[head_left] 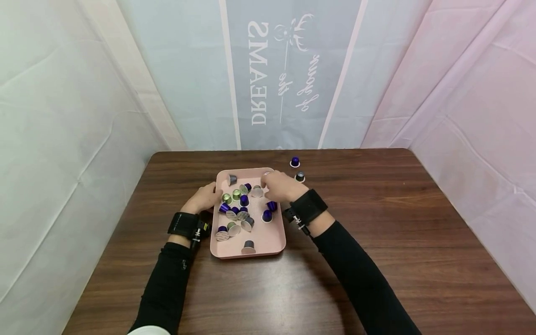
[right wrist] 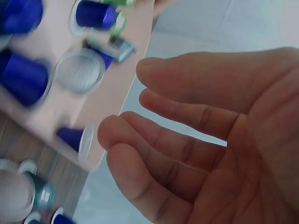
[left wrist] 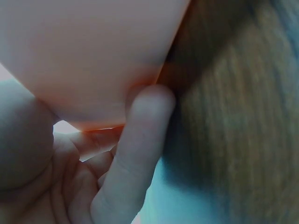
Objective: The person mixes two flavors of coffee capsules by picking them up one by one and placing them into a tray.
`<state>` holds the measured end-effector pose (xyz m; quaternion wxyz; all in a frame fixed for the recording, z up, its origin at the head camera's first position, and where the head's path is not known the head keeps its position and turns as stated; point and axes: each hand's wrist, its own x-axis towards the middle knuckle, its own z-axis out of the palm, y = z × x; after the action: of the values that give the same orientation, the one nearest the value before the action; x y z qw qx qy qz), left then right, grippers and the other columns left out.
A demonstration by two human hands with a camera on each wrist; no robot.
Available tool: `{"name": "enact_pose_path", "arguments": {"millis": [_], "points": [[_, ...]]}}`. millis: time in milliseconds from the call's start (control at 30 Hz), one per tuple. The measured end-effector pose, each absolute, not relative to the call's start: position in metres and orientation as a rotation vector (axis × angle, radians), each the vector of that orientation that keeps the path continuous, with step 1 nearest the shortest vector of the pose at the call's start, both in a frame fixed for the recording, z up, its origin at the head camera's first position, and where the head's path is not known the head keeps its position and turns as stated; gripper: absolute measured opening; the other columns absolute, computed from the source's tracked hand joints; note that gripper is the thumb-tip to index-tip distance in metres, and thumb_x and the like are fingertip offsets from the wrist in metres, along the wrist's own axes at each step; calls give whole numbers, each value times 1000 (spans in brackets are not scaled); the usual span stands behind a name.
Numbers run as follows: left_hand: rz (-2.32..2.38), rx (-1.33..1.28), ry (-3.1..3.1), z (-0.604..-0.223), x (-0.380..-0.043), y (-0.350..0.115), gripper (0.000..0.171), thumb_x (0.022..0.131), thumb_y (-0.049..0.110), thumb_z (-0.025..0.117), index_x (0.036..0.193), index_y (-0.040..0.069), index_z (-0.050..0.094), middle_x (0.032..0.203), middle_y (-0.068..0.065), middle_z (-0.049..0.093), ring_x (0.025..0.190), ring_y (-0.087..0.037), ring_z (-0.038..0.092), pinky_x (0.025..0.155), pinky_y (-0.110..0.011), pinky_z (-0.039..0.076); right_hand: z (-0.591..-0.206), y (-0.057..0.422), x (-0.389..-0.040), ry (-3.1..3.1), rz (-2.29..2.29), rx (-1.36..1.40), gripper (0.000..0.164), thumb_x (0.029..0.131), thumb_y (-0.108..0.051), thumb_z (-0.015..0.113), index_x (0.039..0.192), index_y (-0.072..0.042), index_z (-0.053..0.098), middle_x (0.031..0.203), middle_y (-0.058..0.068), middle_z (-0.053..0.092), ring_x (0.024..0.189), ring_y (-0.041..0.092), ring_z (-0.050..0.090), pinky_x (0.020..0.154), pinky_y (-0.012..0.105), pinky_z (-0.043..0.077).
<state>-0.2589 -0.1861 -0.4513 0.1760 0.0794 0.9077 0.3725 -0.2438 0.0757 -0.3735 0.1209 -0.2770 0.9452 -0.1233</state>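
Note:
Coffee capsules in purple, green and grey lie scattered in a pink tray (head_left: 264, 239), some upright and some tipped over. My left hand (head_left: 206, 197) grips the tray's left edge; in the left wrist view a finger (left wrist: 140, 140) presses against the tray's outer wall. Over the tray's far right corner, my right hand (head_left: 282, 186) reaches in with loosely bent fingers. The right wrist view shows nothing between its thumb (right wrist: 196, 77) and fingers. A purple capsule (right wrist: 72, 138) with a pale rim is just beside those fingertips, in the tray corner.
Outside the tray, a purple capsule (head_left: 295, 162) and a dark grey capsule (head_left: 300, 177) stand on the brown wooden table (head_left: 377, 223). Pale fabric (head_left: 201, 70) hangs behind the table, with more at both sides.

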Motion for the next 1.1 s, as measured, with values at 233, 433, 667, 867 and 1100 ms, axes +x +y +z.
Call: {"name": "enact_pose_path", "arguments": {"millis": [233,433,667,867,1100], "points": [[1044,220,2582,-450,-258,-186,45,102,21,36,140,-3,34,117,-27,54,88,-31,64,63,-36,55,-387,122,-262,2853,-329,-788,24,85,-3,59,108,-1,67,103,13,58,87,23,53,76,36,47],[1052,219,2569,-453,-260,-189,45,103,21,35,141,-3,33,116,-27,55,85,-29,64,62,-36,55,-409,155,-280,2897,-275,-709,35,87,-4,59,122,-2,61,127,23,48,114,41,47,93,48,42],[1062,222,2572,-456,-260,-187,44,102,20,36,139,-4,35,118,-28,54,89,-31,64,61,-36,56,-432,173,-296,2868,-305,-692,46,87,-2,58,133,1,52,136,27,40,120,43,44,97,49,40],[1080,212,2552,-458,-259,-186,44,102,21,36,138,-3,36,117,-27,54,87,-30,65,60,-35,56,-449,180,-303,2870,-298,-775,42,87,-5,59,129,2,54,133,28,43,117,41,48,97,48,41],[1087,204,2550,-454,-262,-187,43,102,21,36,136,-4,37,115,-28,55,86,-30,65,60,-35,56,-438,179,-297,2865,-244,-690,42,89,-5,57,130,6,51,131,31,44,120,42,45,97,50,40]]}}
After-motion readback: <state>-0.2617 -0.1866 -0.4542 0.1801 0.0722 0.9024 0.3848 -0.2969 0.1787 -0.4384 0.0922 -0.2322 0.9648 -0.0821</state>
